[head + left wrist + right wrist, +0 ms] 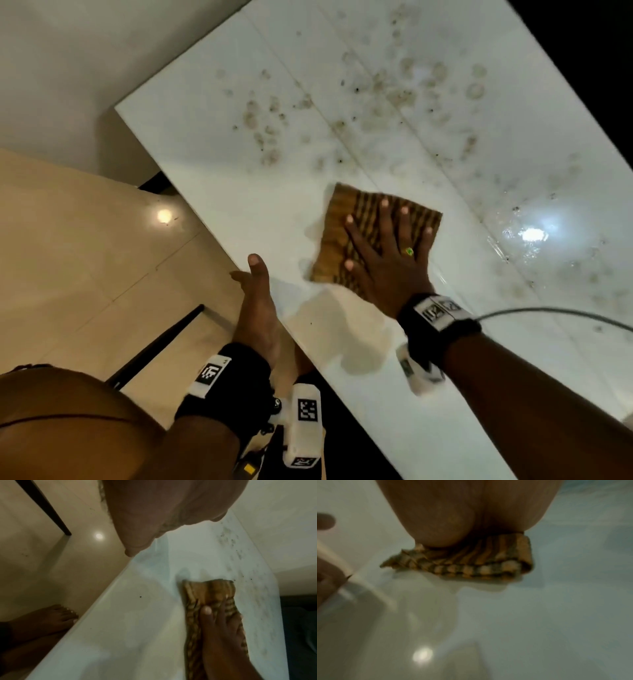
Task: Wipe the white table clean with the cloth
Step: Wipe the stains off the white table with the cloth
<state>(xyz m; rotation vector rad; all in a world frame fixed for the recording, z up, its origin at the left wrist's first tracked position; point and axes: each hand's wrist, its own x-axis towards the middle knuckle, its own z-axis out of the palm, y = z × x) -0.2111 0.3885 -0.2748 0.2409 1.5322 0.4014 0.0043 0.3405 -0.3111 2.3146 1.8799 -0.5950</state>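
Note:
A folded brown striped cloth (pixel 346 236) lies flat on the white table (pixel 260 205) near its left edge. My right hand (pixel 387 246) presses on it with fingers spread and straight, a ring on one finger. The left wrist view shows the cloth (pixel 209 592) under that right hand (pixel 221 631). In the right wrist view the palm covers the cloth (pixel 476 561). My left hand (pixel 255 294) rests at the table's edge with fingers out, holding nothing. Brown stains (pixel 394 92) dot the far part of the table.
A wet film (pixel 342 329) spreads on the table near my right wrist. A grey cable (pixel 555 313) crosses the table at right. A dark table leg (pixel 161 342) and beige floor tiles (pixel 85 257) lie left of the edge. A bare foot (pixel 51 616) stands below.

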